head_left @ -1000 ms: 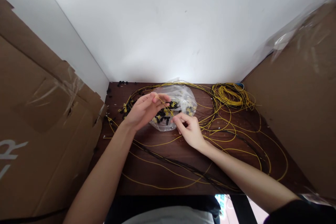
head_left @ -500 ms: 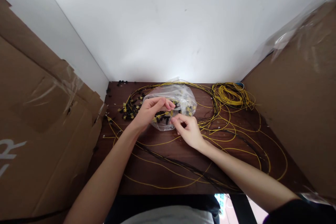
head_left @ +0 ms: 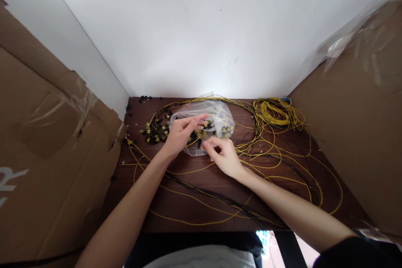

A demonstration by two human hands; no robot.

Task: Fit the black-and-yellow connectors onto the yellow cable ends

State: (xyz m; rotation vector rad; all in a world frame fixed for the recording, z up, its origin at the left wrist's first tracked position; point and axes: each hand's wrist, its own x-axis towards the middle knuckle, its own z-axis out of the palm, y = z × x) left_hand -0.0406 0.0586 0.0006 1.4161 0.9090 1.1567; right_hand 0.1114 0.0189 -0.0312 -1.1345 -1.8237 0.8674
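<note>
My head camera, the one view I have, looks down on a dark brown wood-look tabletop (head_left: 176,213) pushed up to a plain white wall (head_left: 188,29). Brown cardboard panels close in both sides; the left panel (head_left: 37,142) carries some white lettering, and the right panel (head_left: 354,125) has clear film along its upper edge. Small black bits (head_left: 145,98) lie by the back left corner, and a strip of pale floor shows below the front edge.

Near the middle of the tabletop I see a clear plastic bag (head_left: 224,111), crumpled, with black and yellow pieces showing about it. Just left of it sits a cluster of black-and-yellow connectors (head_left: 153,132). A coil of yellow wire (head_left: 273,113) rests at the back right, loose loops spill toward the front, and a bundle of black wires (head_left: 216,194) runs slantwise across the foreground.

The thin yellow wire (head_left: 194,143) is over the bag, between my hands. My right hand (head_left: 223,155) has thumb and forefinger pinched on it; the tip is too small to make out. My left hand (head_left: 184,132) reaches over the bag, forefinger extended; I can't tell whether its fingers grip anything.
</note>
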